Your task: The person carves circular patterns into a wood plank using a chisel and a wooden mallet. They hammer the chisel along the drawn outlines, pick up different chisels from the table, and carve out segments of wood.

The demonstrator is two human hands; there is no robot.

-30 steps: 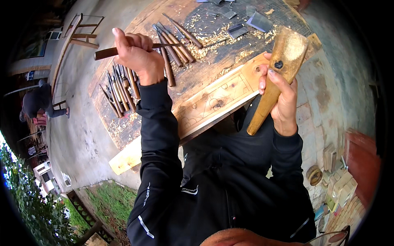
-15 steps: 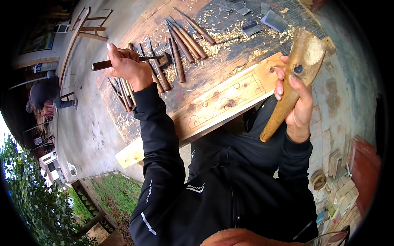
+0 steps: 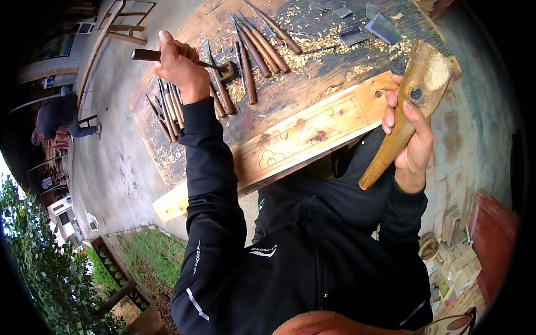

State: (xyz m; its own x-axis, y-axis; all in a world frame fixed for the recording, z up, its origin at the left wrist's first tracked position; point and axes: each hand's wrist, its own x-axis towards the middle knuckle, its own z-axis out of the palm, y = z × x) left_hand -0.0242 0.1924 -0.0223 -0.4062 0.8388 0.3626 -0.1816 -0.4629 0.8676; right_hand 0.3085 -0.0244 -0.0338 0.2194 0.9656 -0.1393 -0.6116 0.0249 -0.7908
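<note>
The left hand (image 3: 181, 70), upper left of the frame, is curled round a dark-handled tool (image 3: 146, 54), the handle's end sticking out to the left. The shaft runs right toward a dark blocky piece; whether the two join, I cannot tell. The right hand (image 3: 414, 148), right of centre, wraps a wooden mallet (image 3: 391, 137) near where its head narrows, thumb across the near face and fingers on the left side. That grip leaves the handle's end free at lower left and probably balances the heavy head, which points to the upper right.

Between the hands, the pale board (image 3: 304, 134) lies slantwise along the near edge of the bench (image 3: 265, 114), centre frame, its drawn outlines facing up, plain to see. The left sleeve passes over its lower-left part.

Beyond, chisels (image 3: 272, 51) lie at upper centre, handles toward the person, likely for easy picking. More tools (image 3: 169, 109) sit at upper left. Wood shavings (image 3: 296, 61) litter the surface around them.
</note>
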